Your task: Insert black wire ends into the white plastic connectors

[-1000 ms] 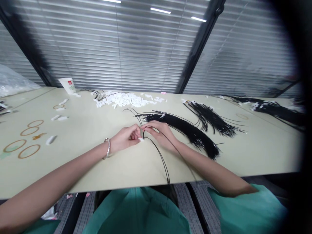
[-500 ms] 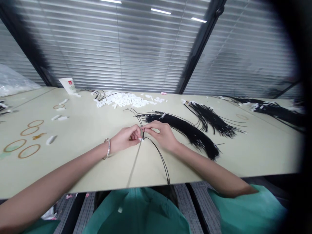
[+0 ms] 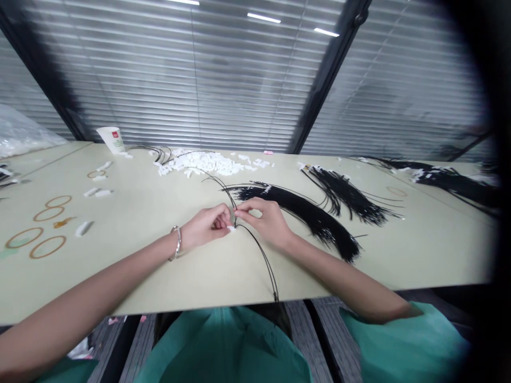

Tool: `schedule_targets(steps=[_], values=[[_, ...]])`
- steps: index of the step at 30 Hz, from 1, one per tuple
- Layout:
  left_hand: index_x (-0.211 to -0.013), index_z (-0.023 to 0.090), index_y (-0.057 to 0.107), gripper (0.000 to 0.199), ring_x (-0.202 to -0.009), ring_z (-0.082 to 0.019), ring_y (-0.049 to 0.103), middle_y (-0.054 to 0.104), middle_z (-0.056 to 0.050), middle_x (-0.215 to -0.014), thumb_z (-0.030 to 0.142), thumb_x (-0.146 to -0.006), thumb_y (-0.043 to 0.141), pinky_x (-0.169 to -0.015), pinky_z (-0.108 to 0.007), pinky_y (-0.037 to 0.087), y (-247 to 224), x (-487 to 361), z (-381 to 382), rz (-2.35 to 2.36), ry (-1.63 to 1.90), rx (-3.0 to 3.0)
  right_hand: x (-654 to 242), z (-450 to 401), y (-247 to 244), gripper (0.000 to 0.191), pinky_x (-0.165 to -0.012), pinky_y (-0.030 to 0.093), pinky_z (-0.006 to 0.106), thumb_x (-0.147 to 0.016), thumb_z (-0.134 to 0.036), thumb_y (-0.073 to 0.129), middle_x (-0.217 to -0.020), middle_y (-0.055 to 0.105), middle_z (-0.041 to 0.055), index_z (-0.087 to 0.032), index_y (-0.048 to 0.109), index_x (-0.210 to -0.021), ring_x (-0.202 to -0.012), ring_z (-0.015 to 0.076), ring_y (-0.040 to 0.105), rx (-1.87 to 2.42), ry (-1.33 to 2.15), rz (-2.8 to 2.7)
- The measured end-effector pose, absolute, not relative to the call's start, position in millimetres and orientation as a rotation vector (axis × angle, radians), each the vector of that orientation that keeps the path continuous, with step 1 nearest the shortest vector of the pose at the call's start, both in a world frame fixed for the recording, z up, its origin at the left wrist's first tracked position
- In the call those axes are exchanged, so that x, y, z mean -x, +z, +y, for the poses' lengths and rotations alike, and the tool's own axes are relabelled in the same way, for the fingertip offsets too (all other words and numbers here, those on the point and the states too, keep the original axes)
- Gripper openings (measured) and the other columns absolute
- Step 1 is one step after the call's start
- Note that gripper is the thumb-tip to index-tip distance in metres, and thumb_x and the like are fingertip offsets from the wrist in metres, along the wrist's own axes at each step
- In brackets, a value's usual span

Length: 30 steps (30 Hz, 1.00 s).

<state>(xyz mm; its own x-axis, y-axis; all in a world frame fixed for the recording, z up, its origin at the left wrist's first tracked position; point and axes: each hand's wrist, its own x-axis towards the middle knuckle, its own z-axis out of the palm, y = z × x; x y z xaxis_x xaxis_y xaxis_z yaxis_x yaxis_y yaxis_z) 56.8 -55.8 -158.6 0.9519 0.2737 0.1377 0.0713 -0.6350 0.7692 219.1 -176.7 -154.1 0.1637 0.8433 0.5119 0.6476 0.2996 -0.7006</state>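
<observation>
Several thin cables [image 3: 260,248] — near the left end of the black bundle [image 3: 305,208] | left hand [image 3: 209,223] pinches a white piece [image 3: 232,228], mostly hidden | right hand [image 3: 266,222] pinches the cables — exact contact unclear

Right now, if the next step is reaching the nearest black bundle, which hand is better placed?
Probably the right hand, though it pinches black strands: the nearest black bundle lies beside it. The left hand is farther off, holding a white piece.
</observation>
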Motion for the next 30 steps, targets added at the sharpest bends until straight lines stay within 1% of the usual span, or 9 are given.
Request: schedule_targets(steps=[10,16,24,30], values=[[-0.090,0.017,0.045,0.018,-0.071,-0.006,0.052,0.057,0.000,-0.084,0.027,-0.078,0.054,-0.065,-0.019,0.046,-159.2,-56.5,-56.1,0.256,0.288,-2.255,-215.6,-174.8,-154.6,0.011,-0.073,0.042,0.020,-0.084,-0.024,0.063,-0.085,0.059,0.0014,-0.013,0.066,-0.082,-0.080,0.0121,0.056,1.392,0.351,-1.472],[-0.090,0.016,0.047,0.018,-0.071,-0.007,0.052,0.057,-0.001,-0.085,0.028,-0.079,0.053,-0.066,-0.020,0.045,-158.0,-56.3,-56.0,0.252,0.293,-2.263,-217.9,-172.6,-157.3,0.018,-0.072,0.042,0.020,-0.085,-0.031,0.062,-0.084,0.059,0.0023,-0.013,0.067,-0.086,-0.078,0.0125,0.055,1.383,0.436,-1.421],[-0.090,0.016,0.047,0.017,-0.071,-0.006,0.051,0.057,0.000,-0.085,0.028,-0.079,0.053,-0.065,-0.019,0.044,-158.0,-55.9,-56.6,0.249,0.287,-2.245,-218.2,-172.7,-158.2,0.017,-0.073,0.041,0.020,-0.085,-0.030,0.062,-0.085,0.059,0.0020,-0.014,0.067,-0.088,-0.079,0.0126,0.056,1.372,0.437,-1.417],[-0.089,0.016,0.046,0.017,-0.071,-0.006,0.050,0.056,0.000,-0.085,0.028,-0.080,0.053,-0.065,-0.019,0.044,-158.2,-55.7,-56.1,0.234,0.287,-2.244,-217.1,-172.2,-159.2,0.016,-0.073,0.041,0.020,-0.085,-0.029,0.062,-0.084,0.059,0.0014,-0.014,0.067,-0.086,-0.078,0.0121,0.055,1.367,0.426,-1.411]])
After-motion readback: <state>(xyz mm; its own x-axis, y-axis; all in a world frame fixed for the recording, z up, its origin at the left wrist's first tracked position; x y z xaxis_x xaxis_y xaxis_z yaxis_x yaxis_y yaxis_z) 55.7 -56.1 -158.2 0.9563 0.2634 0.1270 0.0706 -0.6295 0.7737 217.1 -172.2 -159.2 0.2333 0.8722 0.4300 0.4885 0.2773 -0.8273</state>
